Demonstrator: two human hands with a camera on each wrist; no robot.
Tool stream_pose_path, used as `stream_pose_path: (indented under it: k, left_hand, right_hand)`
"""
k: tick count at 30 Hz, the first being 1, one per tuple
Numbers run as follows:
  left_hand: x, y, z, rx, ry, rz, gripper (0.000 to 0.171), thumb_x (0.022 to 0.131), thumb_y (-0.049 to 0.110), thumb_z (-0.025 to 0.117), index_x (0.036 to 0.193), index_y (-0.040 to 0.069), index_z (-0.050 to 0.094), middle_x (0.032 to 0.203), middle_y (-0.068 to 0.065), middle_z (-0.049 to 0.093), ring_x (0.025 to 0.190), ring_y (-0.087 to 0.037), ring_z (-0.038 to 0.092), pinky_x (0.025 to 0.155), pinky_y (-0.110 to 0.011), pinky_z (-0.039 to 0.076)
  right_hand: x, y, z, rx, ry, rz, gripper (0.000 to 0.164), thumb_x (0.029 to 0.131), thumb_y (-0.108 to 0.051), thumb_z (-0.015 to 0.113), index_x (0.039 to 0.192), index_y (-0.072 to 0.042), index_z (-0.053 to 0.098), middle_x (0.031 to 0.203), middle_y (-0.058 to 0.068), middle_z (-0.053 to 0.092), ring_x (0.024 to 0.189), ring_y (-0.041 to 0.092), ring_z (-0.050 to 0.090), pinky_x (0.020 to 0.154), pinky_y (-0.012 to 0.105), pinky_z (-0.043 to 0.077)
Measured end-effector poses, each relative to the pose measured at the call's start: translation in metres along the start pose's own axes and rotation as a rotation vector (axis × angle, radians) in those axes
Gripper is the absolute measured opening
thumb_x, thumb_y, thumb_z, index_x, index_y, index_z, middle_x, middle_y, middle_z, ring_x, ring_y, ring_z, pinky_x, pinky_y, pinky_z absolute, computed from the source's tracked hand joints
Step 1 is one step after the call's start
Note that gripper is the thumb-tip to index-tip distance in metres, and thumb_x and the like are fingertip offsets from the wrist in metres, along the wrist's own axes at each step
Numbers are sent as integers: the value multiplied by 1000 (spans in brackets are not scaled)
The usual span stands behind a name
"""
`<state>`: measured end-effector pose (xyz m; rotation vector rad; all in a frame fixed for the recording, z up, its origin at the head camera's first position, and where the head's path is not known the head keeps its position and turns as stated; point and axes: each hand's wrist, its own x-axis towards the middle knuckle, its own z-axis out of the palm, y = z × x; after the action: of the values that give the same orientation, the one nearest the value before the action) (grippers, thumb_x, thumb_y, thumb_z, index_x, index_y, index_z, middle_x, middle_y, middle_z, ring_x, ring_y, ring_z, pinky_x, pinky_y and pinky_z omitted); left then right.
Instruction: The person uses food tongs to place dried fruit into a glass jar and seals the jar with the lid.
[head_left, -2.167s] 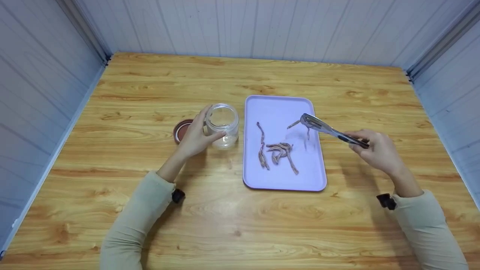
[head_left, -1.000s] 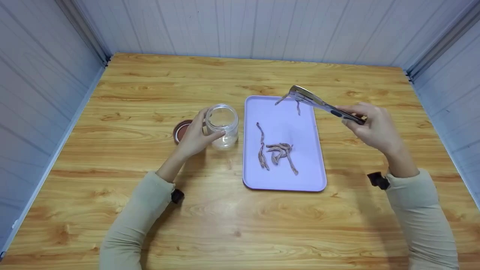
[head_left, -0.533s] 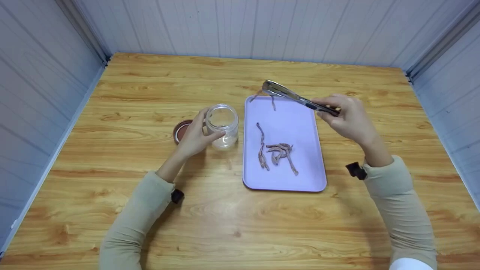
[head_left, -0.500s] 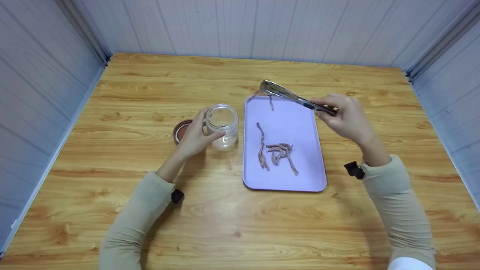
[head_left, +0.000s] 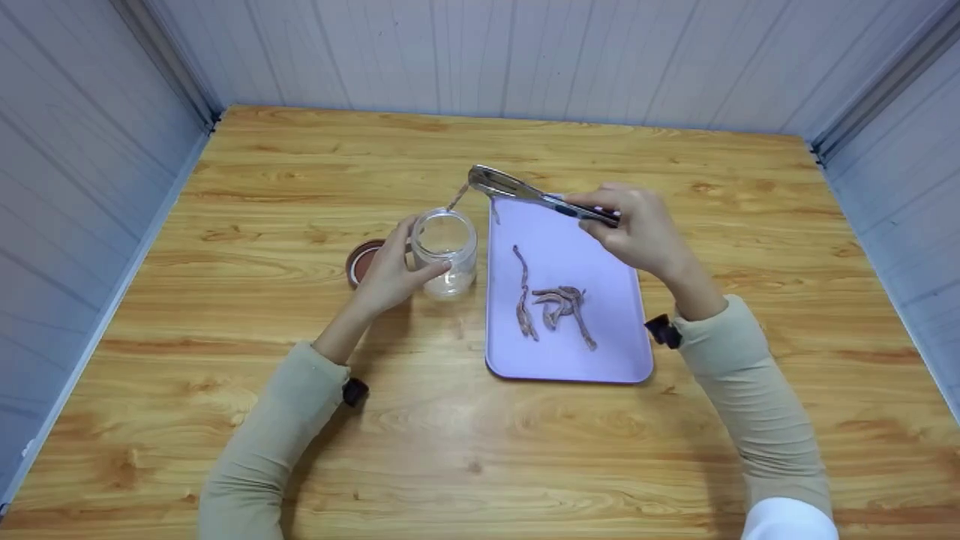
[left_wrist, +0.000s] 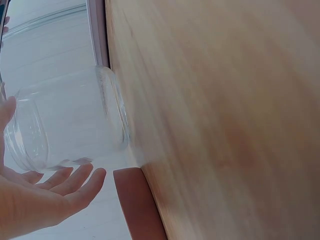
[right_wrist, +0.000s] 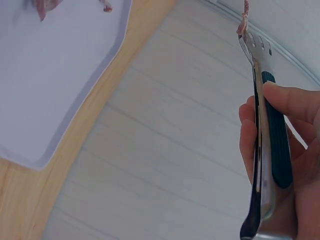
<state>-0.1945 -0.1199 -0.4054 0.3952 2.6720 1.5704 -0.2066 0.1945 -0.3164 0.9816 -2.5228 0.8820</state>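
Observation:
In the head view my left hand (head_left: 391,276) holds a clear, open-topped jar (head_left: 459,266), thumb on the near side and fingers round the far left side. My right hand (head_left: 634,229) grips metal tongs (head_left: 517,189) with dark handle grips. Pinched in their tips is a thin brownish, twisted strip (head_left: 457,196) like dried meat; one end hangs by the jar's far rim and the other over the tray corner. The right wrist view shows the tongs (right_wrist: 272,135) closed on that strip (right_wrist: 243,25). More such strips (head_left: 566,300) lie on the lilac tray (head_left: 577,251).
A reddish-brown lid (head_left: 363,259) lies on the wooden table (head_left: 465,450) left of the jar, partly behind the left hand. The tray stands just right of the jar. Pale panel walls (head_left: 480,60) rise at the back and both sides.
My right hand has lifted the tongs and strip from over the tray's right side and carried them left, to the jar's far rim. The left hand and jar have stayed put.

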Motion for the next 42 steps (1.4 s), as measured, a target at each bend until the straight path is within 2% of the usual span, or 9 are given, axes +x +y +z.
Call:
stream_pose_path:
  k: [7, 11, 22, 31, 42]
  left_hand:
    - [1, 0, 1, -33, 6, 26, 75, 75, 31, 70, 133, 8, 30, 131, -12, 37, 117, -30, 37, 95, -43, 32]
    - [1, 0, 1, -23, 5, 7, 76, 74, 34, 70, 134, 9, 30, 132, -9, 37, 115, -30, 39, 94, -43, 32]
    - [1, -1, 0, -20, -3, -7, 78, 74, 36, 70, 135, 12, 28, 134, -8, 35, 118, -27, 36, 96, -42, 30]
    - [1, -2, 0, -8, 2, 22, 78, 74, 36, 69, 135, 8, 28, 131, -11, 37, 116, -30, 37, 95, -41, 32]
    - [1, -2, 0, -14, 7, 11, 78, 75, 35, 69, 135, 7, 28, 132, -12, 35, 116, -31, 38, 95, -41, 32]
  right_hand:
    - [7, -7, 10, 23, -77, 13, 30, 78, -1, 63, 106, -11, 66, 82, 3, 62, 55, 13, 39, 48, 27, 31]
    - [11, -12, 13, 30, -120, 25, 30, 79, -1, 62, 107, -11, 66, 85, 3, 62, 60, 15, 42, 52, 28, 33]
    - [15, -17, 22, 3, -142, 16, 31, 79, -4, 62, 107, -14, 66, 84, 3, 60, 60, 16, 43, 52, 29, 34]
    - [11, -14, 20, -3, -98, -4, 33, 76, -3, 64, 107, -15, 65, 84, 2, 61, 52, 10, 37, 45, 26, 30]
    - [-2, -3, -2, -28, -49, 1, 34, 76, -3, 66, 109, -11, 65, 82, 4, 60, 55, 11, 40, 47, 27, 33]
